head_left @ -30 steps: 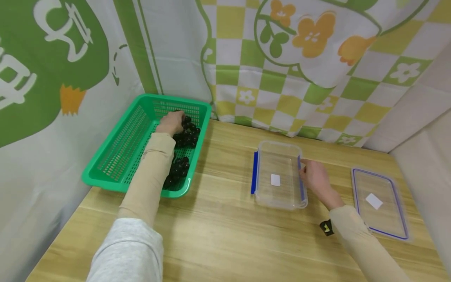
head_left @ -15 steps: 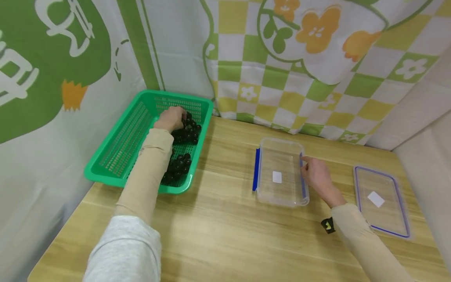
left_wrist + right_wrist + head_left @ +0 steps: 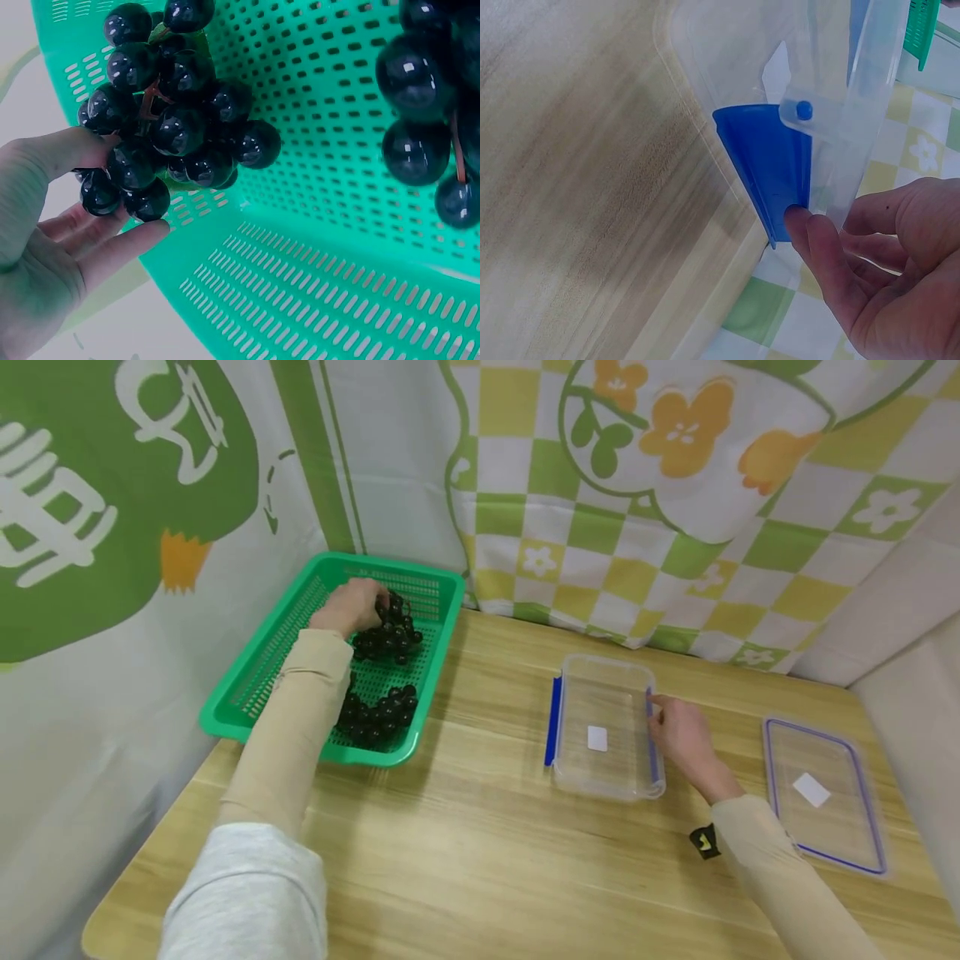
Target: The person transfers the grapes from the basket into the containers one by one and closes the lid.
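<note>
Grapes of the far bunch point(image 3: 390, 637) are held in my left hand point(image 3: 347, 607): the thumb point(image 3: 71, 152) presses on the near side, and the fingers point(image 3: 124, 246) curl beneath the lower end. The bunch is inside the green basket point(image 3: 375, 757), towards its far end; whether it bears on the basket floor, I cannot tell.

Grip: the stem point(image 3: 152, 99) shows among the grapes, clear of my fingertips, so the hold is on the fruit itself. Too hard a pinch could, in my judgement, pull single grapes loose. Most of the bunch extends beyond the pinch; I should slide the fingers further under it to carry the weight.

Clearance: the second bunch point(image 3: 377, 717) lies apart from the first, at the basket end nearer me. Any lift should start straight up, so that hanging grapes do not catch on the basket wall.

Support: my right hand point(image 3: 686, 735) pinches the clear container point(image 3: 611, 714) at its blue clip point(image 3: 769, 165). Light, even pressure suffices; a sideways pull on the clip could drag the container over the table point(image 3: 487, 877). The lid point(image 3: 834, 817) lies apart, to the right.
</note>
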`<state>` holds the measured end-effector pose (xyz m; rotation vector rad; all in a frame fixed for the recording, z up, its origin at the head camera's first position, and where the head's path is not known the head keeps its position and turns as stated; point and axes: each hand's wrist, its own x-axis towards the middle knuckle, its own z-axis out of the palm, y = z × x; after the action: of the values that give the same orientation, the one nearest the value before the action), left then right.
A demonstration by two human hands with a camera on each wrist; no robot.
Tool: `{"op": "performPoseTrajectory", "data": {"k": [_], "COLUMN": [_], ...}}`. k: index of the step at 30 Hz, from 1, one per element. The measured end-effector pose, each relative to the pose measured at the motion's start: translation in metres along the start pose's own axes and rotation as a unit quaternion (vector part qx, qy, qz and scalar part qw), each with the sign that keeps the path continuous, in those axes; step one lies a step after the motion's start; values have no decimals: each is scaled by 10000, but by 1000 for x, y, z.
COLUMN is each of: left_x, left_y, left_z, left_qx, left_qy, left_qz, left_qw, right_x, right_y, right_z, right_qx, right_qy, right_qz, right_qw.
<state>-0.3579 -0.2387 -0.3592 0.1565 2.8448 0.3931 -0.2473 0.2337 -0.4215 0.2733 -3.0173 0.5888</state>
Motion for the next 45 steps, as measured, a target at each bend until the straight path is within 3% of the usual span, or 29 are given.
{"op": "performPoseTrajectory", "data": {"k": [15, 27, 34, 45], "left_x": [-13, -22, -29, -34], "left_y": [-3, 5, 11, 24], "left_z": [-18, -33, -41, -47], "left_qx": [126, 294, 284, 187], "left_qy": [176, 608, 609, 816], "left_qz": [70, 404, 366, 626], "left_qw": [9997, 9969, 9971, 9945], "right_x": [-2, -3, -3, -4], "right_y": [-1, 1, 0, 0], "right_z": [-2, -1, -2, -1], "right_qx": [94, 185, 179, 186], "right_qy": [-57, -117, -91, -74], "right_qz": [33, 51, 77, 78], "right_qw": [9999, 9997, 9998, 9998]}}
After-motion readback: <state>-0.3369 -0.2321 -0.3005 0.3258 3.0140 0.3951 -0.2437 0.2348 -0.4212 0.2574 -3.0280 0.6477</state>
